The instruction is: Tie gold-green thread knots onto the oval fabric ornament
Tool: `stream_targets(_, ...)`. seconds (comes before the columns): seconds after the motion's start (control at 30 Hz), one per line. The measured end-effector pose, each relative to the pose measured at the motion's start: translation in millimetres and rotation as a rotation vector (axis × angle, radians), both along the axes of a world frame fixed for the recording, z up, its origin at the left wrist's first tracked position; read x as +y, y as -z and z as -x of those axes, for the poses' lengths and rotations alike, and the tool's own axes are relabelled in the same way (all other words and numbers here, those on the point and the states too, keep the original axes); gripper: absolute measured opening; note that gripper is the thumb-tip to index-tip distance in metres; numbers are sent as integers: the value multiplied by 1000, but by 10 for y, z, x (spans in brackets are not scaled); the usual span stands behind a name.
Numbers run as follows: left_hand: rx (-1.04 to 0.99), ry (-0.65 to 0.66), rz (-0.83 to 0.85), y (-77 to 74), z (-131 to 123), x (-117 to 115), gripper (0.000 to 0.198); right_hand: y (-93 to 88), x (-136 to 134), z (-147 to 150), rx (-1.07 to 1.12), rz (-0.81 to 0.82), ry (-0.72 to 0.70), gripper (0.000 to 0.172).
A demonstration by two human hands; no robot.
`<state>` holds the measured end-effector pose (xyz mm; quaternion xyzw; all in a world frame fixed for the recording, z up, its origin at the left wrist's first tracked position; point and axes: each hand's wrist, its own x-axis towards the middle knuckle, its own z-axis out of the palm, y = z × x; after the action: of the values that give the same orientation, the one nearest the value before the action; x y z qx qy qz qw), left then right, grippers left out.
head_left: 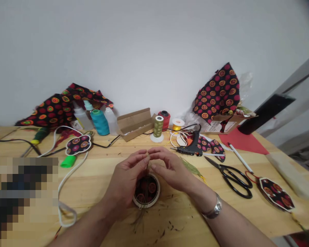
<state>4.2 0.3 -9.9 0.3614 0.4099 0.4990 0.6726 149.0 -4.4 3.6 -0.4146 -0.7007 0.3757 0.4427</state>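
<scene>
A round piece of dark patterned fabric with a white rim (156, 196) lies on the wooden table under my hands. Thin olive-brown threads (142, 214) run across it and trail off its near edge. My left hand (130, 175) is closed, thumb and fingers pinching the threads just above the far rim. Opposite it, my right hand (170, 168) bends its fingers in to the same spot, its fingertips pinching by the threads. The exact grip is partly hidden by the fingers. A green tassel (192, 168) lies beyond my right wrist.
Black scissors (237, 180), a white pen (240, 158) and an octagonal fabric piece (276, 193) lie to the right. A black glue gun (192, 146) sits behind. Thread spools (158, 127), bottles and an open cardboard box (135, 125) line the wall. A white cord (60, 192) loops at left.
</scene>
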Motion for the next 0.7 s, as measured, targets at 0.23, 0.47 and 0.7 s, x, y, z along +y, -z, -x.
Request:
stream_targets(0.23, -13, -40, 10, 22, -1, 15, 19, 4, -23, 21, -25, -25, 55, 11)
stream_targets(0.47, 17, -61, 33, 14, 9, 20, 22, 27, -31, 16, -8, 10, 72, 9)
stream_targets(0.7, 16, -46, 65, 18, 16, 20, 24, 24, -40, 43, 39, 275, 97, 9)
